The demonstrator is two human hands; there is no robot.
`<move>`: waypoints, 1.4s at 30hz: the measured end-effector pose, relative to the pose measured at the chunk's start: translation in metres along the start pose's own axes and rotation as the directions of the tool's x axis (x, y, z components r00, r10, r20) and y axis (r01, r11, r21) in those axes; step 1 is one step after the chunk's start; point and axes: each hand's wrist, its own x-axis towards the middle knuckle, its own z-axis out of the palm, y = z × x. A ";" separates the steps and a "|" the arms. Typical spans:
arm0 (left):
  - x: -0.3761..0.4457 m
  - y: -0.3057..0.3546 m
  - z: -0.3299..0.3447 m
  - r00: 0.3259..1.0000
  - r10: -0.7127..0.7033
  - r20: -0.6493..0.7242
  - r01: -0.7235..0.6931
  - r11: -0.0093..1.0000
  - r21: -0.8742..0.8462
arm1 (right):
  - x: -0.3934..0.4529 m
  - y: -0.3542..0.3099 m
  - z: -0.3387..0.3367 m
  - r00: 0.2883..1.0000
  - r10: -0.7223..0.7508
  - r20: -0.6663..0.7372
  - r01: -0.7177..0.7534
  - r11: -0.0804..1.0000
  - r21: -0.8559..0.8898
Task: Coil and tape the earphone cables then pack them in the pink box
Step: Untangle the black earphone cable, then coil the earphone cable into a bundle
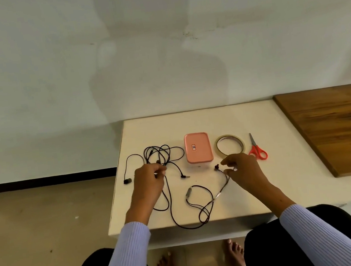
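Roughly by size, largest first:

1. White table [247,118], low, w/ brown wood board [338,128] on its far-right part.
2. Person's arms in pale ribbed sleeves; bare feet on floor below table edge.
3. Left hand [148,180]: over tangled earphone cable, fingers curled, thumb and fingertips pinched on the cable at approx the knot of loops.
4. Right hand [243,168]: just right of 2nd earbud, fingers bent, thumb and forefinger closed on a thin cable strand.
5. Earphone cables [170,201], black, uncoiled. Far loops lie left of box; one long strand runs toward the near table edge, dips over it, then loops back up to the right hand. Long axis overall: far-left to near-right.
6. Pink box [198,147], lid on, rectangular, long axis running away from the person; sits centre-table between cable loops and tape.
7. Tape roll [230,145], clear/tan, lying flat just right of box.
8. Scissors [257,150], red handles toward person, blades pointing away; right of tape, near it.
9. Earbud [127,181], left, lying on table apart from left hand.
10. Jack plug [184,176], tip pointing right, between the hands.
11. Second earbud [216,167], by right-hand fingertips.
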 end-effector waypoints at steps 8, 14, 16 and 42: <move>0.023 0.001 0.027 0.994 0.086 0.069 -0.095 0.986 0.139 | -0.002 -0.030 0.014 0.991 -0.124 0.046 0.122 0.991 0.046; 0.033 0.002 0.049 0.958 0.211 0.196 -0.260 0.924 0.278 | -0.002 -0.043 0.023 0.981 -0.191 0.016 0.189 0.977 0.096; 0.038 0.001 0.053 0.953 0.217 0.212 -0.278 0.901 0.332 | -0.002 -0.044 0.026 0.979 -0.202 0.021 0.199 0.975 0.102; -0.021 0.044 -0.022 0.951 -0.309 0.006 0.201 0.604 -0.772 | -0.007 -0.075 0.037 0.874 -0.451 -0.180 0.484 0.836 0.257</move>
